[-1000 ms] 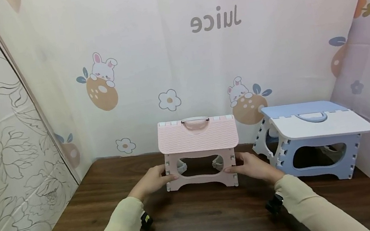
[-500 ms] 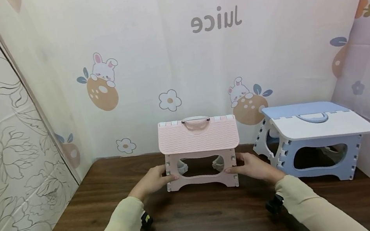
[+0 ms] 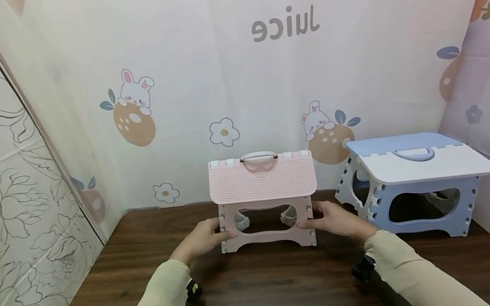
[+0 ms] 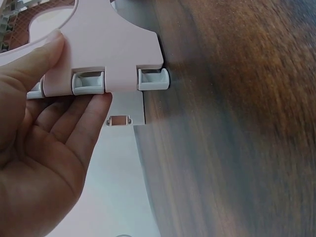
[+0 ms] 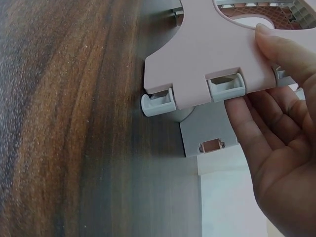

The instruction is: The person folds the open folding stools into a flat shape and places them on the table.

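A pink folding step stool (image 3: 263,179) stands partly unfolded near the back of the table, its top sloping toward me and a carry handle (image 3: 258,156) at the upper edge. My left hand (image 3: 202,240) grips the front leg panel at its left side, thumb on the front face and fingers behind the edge. On the opposite side my right hand (image 3: 335,221) holds the same panel likewise. In the left wrist view the left thumb lies on the pink panel (image 4: 108,44) beside white hinge pieces (image 4: 89,82). The right wrist view shows the mirrored grip on the panel (image 5: 197,64).
A blue and white folding stool (image 3: 423,180) stands unfolded on the right, close to my right hand. The dark wooden table (image 3: 273,290) extends toward me. A printed curtain (image 3: 178,78) hangs behind, with a flowered panel (image 3: 6,197) on the left.
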Tool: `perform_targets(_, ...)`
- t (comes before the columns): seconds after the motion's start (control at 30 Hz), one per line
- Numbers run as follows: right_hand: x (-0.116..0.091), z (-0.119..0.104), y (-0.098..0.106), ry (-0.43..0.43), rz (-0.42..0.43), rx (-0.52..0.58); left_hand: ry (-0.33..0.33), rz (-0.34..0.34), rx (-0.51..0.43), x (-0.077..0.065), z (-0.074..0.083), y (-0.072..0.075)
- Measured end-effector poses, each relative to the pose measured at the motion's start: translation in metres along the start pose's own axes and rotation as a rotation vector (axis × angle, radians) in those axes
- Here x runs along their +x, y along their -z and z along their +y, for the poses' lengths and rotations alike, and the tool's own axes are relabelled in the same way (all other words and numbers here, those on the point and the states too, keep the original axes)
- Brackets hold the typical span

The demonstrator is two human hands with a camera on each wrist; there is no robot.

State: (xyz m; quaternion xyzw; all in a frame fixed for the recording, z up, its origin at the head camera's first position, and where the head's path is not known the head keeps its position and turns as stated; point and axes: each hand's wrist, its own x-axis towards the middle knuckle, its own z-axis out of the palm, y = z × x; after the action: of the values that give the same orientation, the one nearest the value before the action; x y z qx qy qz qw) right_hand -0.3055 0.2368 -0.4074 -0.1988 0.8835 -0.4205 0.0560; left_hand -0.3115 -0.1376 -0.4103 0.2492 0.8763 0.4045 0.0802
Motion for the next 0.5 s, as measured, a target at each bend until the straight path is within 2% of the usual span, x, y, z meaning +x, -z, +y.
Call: perform_targets(0.5,0.0015,0.0019,0.0007,0.002,-0.009,-0.018,0.000,0.000,-0.004,0.0014,-0.0018,-0.0006)
